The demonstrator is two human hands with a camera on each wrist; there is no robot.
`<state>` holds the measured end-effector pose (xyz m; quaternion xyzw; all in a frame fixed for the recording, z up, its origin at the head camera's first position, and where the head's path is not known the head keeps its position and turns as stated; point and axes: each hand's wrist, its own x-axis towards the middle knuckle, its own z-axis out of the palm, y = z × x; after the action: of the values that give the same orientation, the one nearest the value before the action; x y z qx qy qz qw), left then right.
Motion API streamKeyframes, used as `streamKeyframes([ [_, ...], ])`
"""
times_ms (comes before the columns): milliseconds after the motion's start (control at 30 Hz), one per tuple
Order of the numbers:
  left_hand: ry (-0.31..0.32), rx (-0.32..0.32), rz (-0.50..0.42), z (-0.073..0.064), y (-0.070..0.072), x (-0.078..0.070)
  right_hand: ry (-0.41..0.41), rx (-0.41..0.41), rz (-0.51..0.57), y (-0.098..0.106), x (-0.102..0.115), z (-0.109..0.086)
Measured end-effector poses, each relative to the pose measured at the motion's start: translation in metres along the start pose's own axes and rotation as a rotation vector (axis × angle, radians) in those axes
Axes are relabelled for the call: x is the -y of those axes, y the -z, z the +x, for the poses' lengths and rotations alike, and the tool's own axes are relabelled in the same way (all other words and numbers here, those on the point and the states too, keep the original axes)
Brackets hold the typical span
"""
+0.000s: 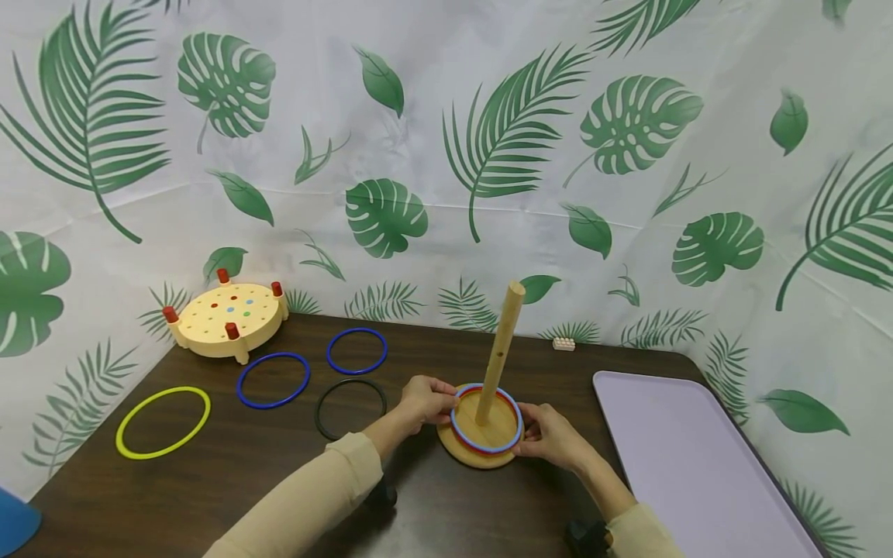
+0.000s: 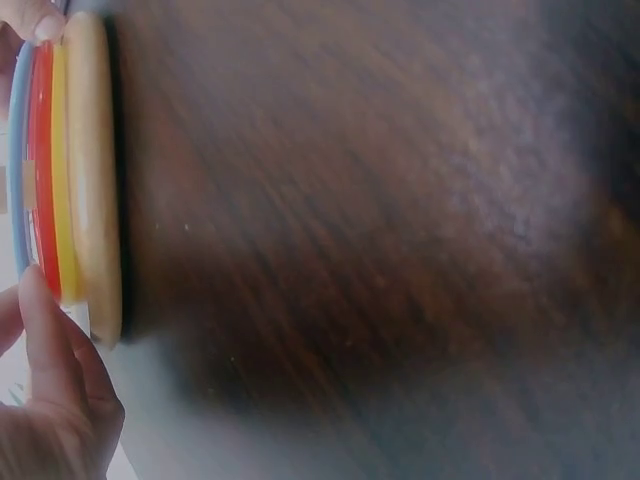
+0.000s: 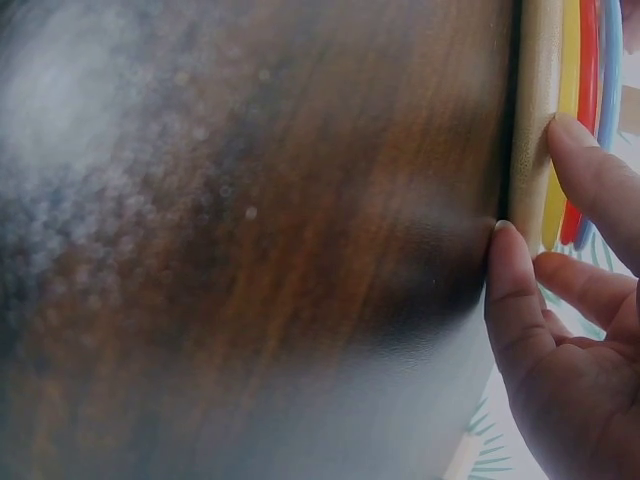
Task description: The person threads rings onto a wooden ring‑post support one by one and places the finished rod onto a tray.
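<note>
One peg (image 1: 501,353) on a round base (image 1: 481,463), mid-table (image 1: 195,488), well in from every edge; prob. so both sides can be reached.

Head view: lt-blue ring (image 1: 492,450) circles peg low, over base. L hand (image 1: 425,403) pinches its left side, R hand (image 1: 553,435) opposite; set like that prob. to hold ring level & centred. Forearms come in from front edge, angled inward, fingers pointing at peg. Loose rings lie flat toward L edge: far blue ring (image 1: 356,329), near blue ring (image 1: 268,406), dark ring (image 1: 351,380) just beside L hand, yellow hoop (image 1: 149,456). Footed board (image 1: 230,314) at back-L corner; tray (image 1: 705,465) along R edge.

L wrist view: yellow ring (image 2: 65,180) next to base, red ring (image 2: 43,150) over it, lt-blue outermost. L fingertip at blue/red join; slim gap there.

R wrist view: R fingers bent about the side, tips by base rim. Maybe steadying; whether they grip lt-blue or only touch base, can't tell.
</note>
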<state>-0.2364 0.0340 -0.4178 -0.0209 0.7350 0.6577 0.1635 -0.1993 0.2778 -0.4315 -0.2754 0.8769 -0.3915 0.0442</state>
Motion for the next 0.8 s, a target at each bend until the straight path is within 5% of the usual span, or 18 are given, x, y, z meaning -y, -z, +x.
streamKeyframes([
  [800,-0.073,-0.005,0.071,-0.0002,0.0034,0.0019,0.007,-0.003,-0.020,-0.0003,0.0007,0.0004],
])
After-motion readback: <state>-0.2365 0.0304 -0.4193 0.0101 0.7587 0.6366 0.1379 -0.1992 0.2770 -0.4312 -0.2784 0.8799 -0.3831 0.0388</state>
